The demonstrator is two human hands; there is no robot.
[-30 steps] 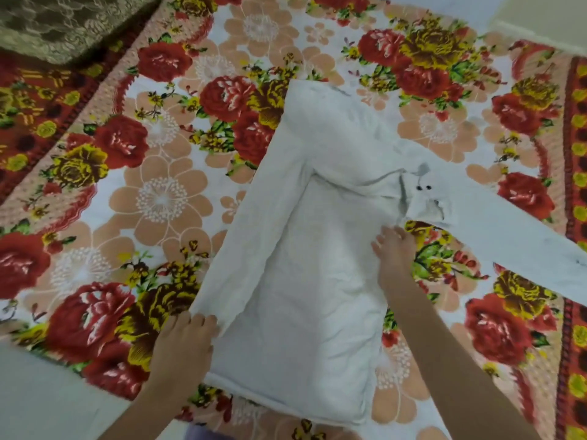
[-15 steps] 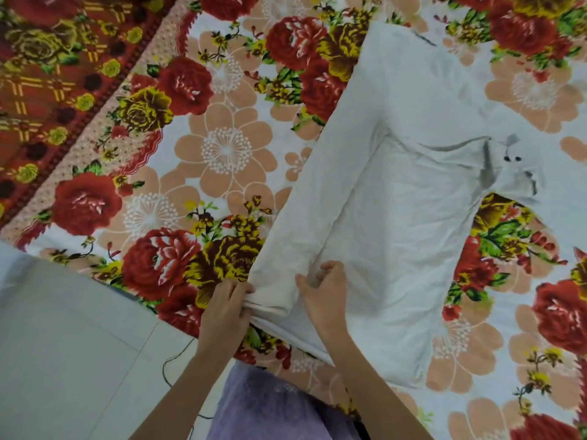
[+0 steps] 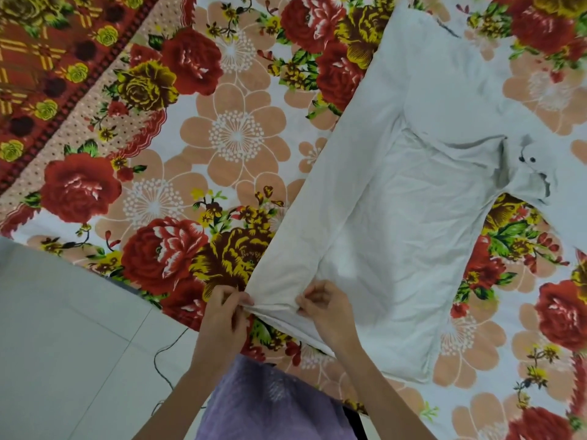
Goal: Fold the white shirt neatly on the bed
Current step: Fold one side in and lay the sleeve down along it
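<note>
At bed [image 3: 235, 141] edge | left hand [image 3: 222, 315], right hand [image 3: 327, 308]: each grip pinching white shirt [image 3: 397, 223] cuff | no legible writing

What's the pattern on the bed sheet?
Big red, yellow and peach flowers on white, seen in the head view on the bed sheet.

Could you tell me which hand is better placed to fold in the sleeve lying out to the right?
Right hand: it is nearer that sleeve; the left hand pinches the shirt's opposite edge.
</note>
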